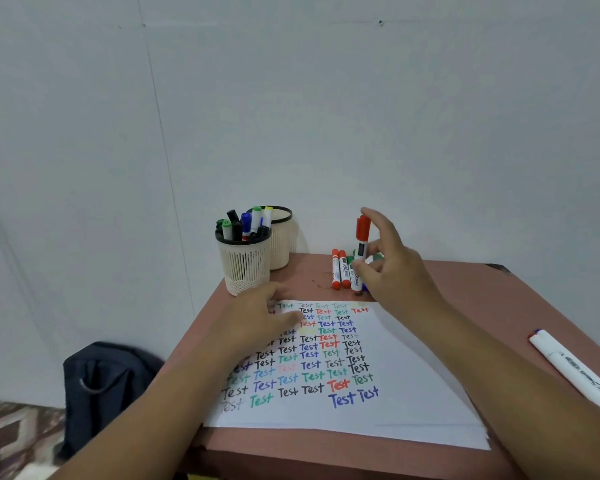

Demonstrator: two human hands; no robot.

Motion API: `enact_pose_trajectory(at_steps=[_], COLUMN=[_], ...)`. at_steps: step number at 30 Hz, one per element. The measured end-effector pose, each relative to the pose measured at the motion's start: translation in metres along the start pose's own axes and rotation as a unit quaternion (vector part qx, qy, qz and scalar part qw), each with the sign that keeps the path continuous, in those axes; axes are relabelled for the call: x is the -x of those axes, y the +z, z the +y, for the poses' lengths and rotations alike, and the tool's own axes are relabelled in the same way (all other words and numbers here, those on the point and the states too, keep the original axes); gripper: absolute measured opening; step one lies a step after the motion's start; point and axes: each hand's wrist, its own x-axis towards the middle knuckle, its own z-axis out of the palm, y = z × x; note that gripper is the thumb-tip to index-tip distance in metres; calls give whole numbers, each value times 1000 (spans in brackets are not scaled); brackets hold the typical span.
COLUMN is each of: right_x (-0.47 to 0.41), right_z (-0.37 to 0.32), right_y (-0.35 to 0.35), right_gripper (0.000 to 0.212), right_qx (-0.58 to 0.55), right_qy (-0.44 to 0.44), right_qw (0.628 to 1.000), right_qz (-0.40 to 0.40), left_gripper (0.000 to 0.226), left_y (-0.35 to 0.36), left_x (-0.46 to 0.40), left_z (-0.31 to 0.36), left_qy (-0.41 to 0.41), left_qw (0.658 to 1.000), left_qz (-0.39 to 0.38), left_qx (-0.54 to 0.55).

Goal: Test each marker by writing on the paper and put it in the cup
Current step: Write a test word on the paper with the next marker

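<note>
Your right hand point(392, 265) pinches the red marker point(362, 242) upright, far right of the paper point(378, 414); the cup point(245, 268) stands left. Your left hand point(264, 317) lies spread on the paper.

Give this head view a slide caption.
Right hand lifts a red marker; left hand steadies the paper.

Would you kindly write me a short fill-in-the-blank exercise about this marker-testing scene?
1. The right hand holds a marker with a ____ cap.
2. The left hand rests on the ____.
3. The word written all over the sheet is ____.
4. The mesh cup already holds several ____.

Missing words: red; paper; Test; markers
</note>
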Motion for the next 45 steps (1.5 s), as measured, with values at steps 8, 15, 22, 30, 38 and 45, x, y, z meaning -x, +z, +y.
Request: enact_pose_trajectory(at_steps=[8, 15, 22, 30, 38, 45], right_x=[-65, -90, -98, -105, -103, -107], right_z=[-64, -100, -93, -77, -63, -29], right_y=[23, 70, 98, 109, 117, 69], right_gripper=[78, 74, 74, 54, 14, 24], right_qx=[-150, -194, -129, -71, -43, 23], right_qy=[-63, -99, -116, -112, -119, -68], right_qw=[986, 976, 985, 990, 991, 990], right_qz=[42, 22, -13, -39, -45, -120], left_gripper=[17, 20, 16, 21, 22, 22], left_y=[-4, -4, -1, 2, 3, 3], left_x=[-7, -9, -13, -15, -16, -16], left_z=[-8, -13, -13, -15, -15, -15], left_qy=[-52, -52, -51, -34, -20, 21], left_qw=[995, 992, 995, 997, 998, 999], left_qz=[-11, -4, 4, 10, 14, 4], left_qx=[84, 111, 86, 67, 63, 24])
